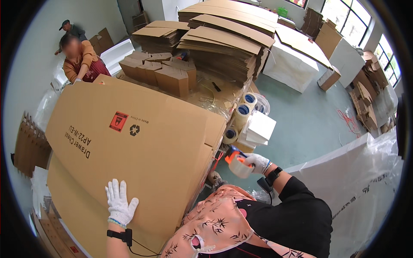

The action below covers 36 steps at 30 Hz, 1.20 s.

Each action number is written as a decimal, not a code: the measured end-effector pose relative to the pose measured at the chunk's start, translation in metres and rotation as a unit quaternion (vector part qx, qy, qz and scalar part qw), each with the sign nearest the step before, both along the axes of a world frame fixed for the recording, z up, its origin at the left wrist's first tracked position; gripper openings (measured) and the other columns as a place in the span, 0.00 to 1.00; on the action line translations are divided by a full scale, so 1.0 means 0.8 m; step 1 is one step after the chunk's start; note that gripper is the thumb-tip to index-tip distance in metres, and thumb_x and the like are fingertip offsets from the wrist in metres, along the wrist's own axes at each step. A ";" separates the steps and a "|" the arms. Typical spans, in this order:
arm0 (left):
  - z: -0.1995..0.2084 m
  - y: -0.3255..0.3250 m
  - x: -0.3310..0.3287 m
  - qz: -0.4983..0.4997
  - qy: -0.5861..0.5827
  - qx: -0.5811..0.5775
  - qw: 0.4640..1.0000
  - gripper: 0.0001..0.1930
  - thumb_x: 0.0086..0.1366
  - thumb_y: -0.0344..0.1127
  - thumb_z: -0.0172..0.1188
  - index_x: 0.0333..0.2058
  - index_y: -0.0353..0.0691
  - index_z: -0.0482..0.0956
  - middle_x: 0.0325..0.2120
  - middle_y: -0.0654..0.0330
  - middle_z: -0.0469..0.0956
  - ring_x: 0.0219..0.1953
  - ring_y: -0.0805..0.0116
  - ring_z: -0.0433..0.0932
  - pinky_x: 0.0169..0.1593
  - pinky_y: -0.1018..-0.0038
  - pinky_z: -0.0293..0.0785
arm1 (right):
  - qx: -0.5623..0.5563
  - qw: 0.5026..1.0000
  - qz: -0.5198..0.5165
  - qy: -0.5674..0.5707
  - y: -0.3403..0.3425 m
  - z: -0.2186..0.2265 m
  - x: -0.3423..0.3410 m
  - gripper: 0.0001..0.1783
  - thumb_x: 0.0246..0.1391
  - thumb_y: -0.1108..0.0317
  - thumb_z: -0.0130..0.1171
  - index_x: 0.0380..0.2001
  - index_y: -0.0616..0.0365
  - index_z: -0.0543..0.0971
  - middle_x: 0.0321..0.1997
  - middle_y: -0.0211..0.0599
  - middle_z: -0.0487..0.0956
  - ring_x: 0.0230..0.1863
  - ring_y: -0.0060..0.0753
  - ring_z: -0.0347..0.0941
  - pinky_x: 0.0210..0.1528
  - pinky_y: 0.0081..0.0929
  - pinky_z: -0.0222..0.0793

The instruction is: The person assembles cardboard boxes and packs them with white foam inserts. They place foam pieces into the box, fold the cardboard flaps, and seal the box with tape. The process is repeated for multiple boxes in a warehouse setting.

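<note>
A large flat sheet of brown cardboard (163, 159), with dark print and a red label on it, lies across the work surface in front of me. My left hand (120, 203), in a white knitted glove, rests on its near part with the fingers stretched out. To the right of the sheet, past its edge, my right hand (257, 163) is closed round an orange and blue tape dispenser (240, 164) that carries a wide roll of clear tape. That hand is gloved too, and the dispenser is held up off the cardboard.
Behind the sheet stand folded cardboard pieces (159, 73) and tall stacks of flat cardboard (219, 47). Several tape rolls (243, 110) sit by the right edge beside white foam blocks (260, 127). At the far left a co-worker (84, 60) touches the sheet's corner; another person stands behind.
</note>
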<state>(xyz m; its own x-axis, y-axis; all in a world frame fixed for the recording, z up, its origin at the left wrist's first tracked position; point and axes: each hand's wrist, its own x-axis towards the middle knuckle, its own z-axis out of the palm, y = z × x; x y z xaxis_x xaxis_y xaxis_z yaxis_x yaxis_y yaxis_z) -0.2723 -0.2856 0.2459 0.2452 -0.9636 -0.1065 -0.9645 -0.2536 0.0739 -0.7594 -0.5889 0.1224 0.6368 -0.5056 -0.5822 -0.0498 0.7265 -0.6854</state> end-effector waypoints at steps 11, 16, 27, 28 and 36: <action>0.036 -0.044 -0.169 0.097 0.008 0.010 0.995 0.41 0.62 0.45 0.56 0.66 0.26 0.52 0.67 0.29 0.46 0.69 0.28 0.45 0.71 0.41 0.37 | -0.327 0.886 -0.085 0.319 -0.390 -0.068 0.142 0.29 0.39 0.54 0.60 0.41 0.68 0.81 0.39 0.58 0.82 0.44 0.54 0.80 0.47 0.38 0.72; 0.017 -0.013 -0.262 0.155 -0.093 -0.156 0.971 0.40 0.52 0.40 0.70 0.59 0.24 0.63 0.63 0.34 0.59 0.64 0.31 0.60 0.65 0.44 0.60 | -0.423 0.770 0.023 0.477 -0.422 -0.057 0.194 0.25 0.47 0.60 0.58 0.47 0.64 0.78 0.48 0.61 0.79 0.54 0.58 0.75 0.54 0.43 0.72; 0.080 0.087 -0.258 0.579 -0.183 -0.266 0.749 0.18 0.69 0.40 0.59 0.40 0.24 0.81 0.34 0.42 0.83 0.34 0.50 0.82 0.36 0.60 0.78 | -0.656 0.622 -0.046 0.426 -0.420 -0.034 0.255 0.30 0.47 0.62 0.60 0.56 0.51 0.68 0.51 0.50 0.75 0.50 0.54 0.74 0.50 0.47 0.73; 0.085 0.104 -0.248 0.597 -0.129 -0.268 0.745 0.23 0.69 0.46 0.58 0.47 0.28 0.79 0.41 0.46 0.82 0.38 0.53 0.82 0.34 0.62 0.78 | -0.649 0.638 -0.014 0.413 -0.424 -0.022 0.271 0.31 0.48 0.61 0.60 0.58 0.50 0.68 0.52 0.50 0.75 0.51 0.54 0.74 0.51 0.47 0.73; 0.112 0.167 -0.251 0.706 -0.064 -0.242 0.662 0.27 0.75 0.48 0.46 0.59 0.28 0.66 0.47 0.38 0.77 0.42 0.45 0.76 0.48 0.57 0.73 | -0.665 0.658 0.099 0.338 -0.468 0.025 0.360 0.31 0.54 0.60 0.55 0.62 0.48 0.67 0.53 0.50 0.76 0.52 0.53 0.75 0.53 0.46 0.72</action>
<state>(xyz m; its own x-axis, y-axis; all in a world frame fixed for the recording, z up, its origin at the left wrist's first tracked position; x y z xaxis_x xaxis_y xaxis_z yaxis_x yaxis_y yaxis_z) -0.4733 -0.1521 0.3352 0.9154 0.3231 0.2401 0.2036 -0.8862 0.4163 -0.4718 -0.9634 0.1426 0.5887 -0.8012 0.1076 -0.6743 -0.5601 -0.4812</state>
